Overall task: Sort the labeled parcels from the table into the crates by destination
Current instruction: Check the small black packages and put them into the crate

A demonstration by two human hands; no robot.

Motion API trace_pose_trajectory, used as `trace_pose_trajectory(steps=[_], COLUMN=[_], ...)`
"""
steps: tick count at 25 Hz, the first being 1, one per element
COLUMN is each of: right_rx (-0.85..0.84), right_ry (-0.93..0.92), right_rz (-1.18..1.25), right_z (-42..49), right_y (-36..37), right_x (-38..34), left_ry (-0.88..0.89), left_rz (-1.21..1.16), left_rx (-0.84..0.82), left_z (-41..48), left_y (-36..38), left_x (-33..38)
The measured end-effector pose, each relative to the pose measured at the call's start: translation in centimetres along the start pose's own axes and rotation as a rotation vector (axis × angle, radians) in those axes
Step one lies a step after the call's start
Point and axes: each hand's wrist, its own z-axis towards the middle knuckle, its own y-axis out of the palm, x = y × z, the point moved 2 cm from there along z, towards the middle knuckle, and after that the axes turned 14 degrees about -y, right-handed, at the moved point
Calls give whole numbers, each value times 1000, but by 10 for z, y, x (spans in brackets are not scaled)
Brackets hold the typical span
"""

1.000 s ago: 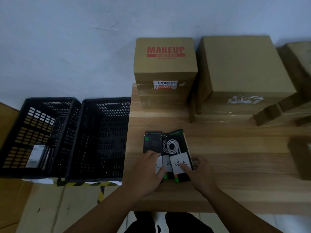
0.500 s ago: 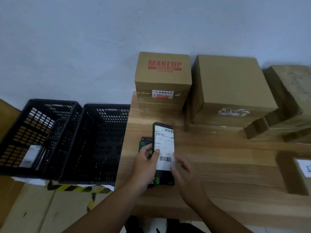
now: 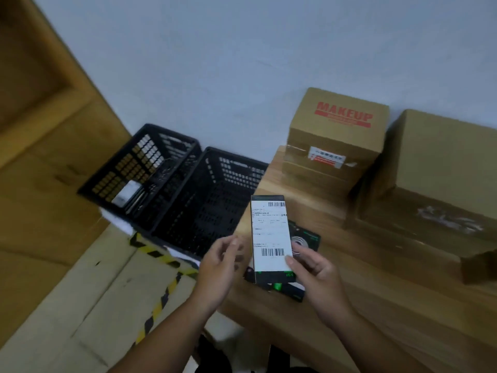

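Dim, even light is seen; the left hand (image 3: 216, 267) and crates (image 3: 205, 211) are motion-blurred; edges are distorted.

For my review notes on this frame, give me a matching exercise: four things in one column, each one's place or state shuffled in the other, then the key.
Column one:
1. parcel with the barcode label
2. MAKEUP carton
3. white-topped parcel
4. left hand

Column two:
a. inside the far-left crate
b. held up by the right hand
c. at the back of the table, by the wall
d. holds nothing

Pairs: 1-b, 2-c, 3-a, 4-d.
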Motion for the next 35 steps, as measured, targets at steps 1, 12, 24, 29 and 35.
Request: trace_pose_trajectory(steps=[1, 12, 24, 29, 35], right_rx=[-45, -561, -907, -948, -1005], right_ry=[-13, 37, -34, 6, 86], right_rz=[-14, -125, -248, -263, -242], right_z=[4, 2, -12, -1, 49], right_y=[13, 217, 431, 484, 565], right_x=[0, 18, 30, 43, 69], left_ry=[60, 170, 17, -19, -82], left_rz=[117, 563, 388, 348, 365], left_rx=[104, 760, 891, 914, 936], left_z=[-4, -75, -64, -47, 6], left_y=[-22, -213, -384, -430, -486], left_x=[-7, -83, -159, -168, -160])
